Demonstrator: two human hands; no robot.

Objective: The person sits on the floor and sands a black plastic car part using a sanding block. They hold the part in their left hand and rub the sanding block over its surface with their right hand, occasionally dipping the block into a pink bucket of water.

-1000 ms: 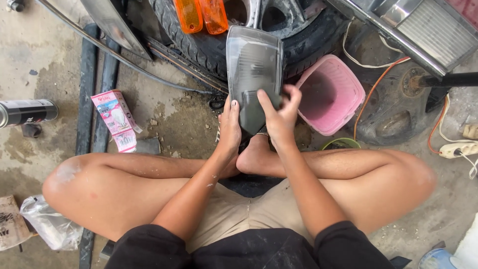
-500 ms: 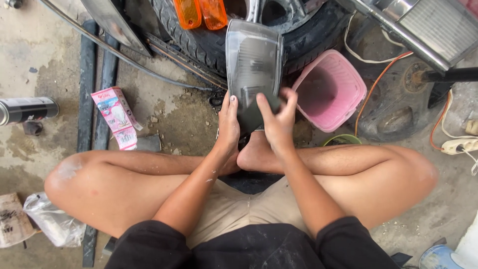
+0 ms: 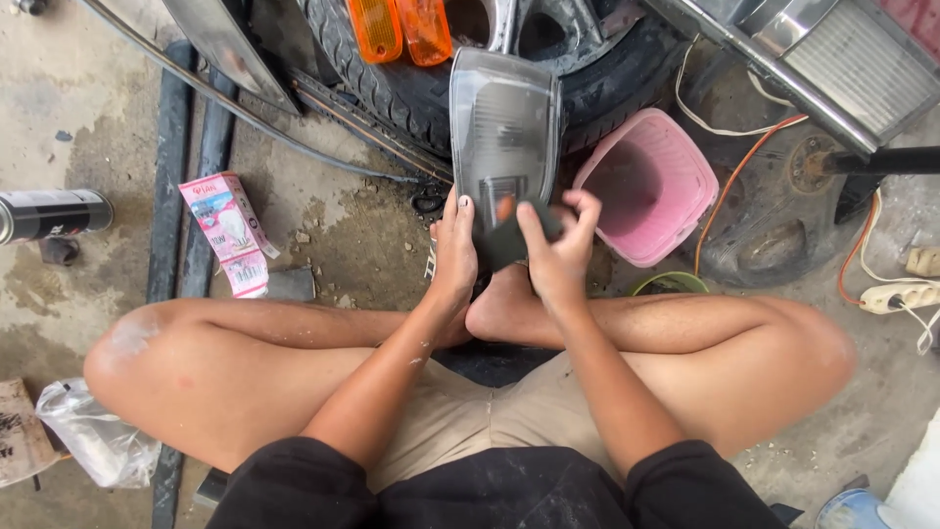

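Sitting cross-legged on the floor here. Left hand (image 3: 455, 257) is gripping the side of a smoky grey lamp lens (image 3: 504, 147), right hand (image 3: 558, 250) closed on a dark pad (image 3: 516, 240) pressed against its lower face. Lens leans on the tyre (image 3: 392, 83), pink bucket (image 3: 651, 186) just beside.

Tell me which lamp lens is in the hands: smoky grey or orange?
The smoky grey lens, gripped by left hand and right hand. The two orange lenses lie untouched on the tyre beyond.
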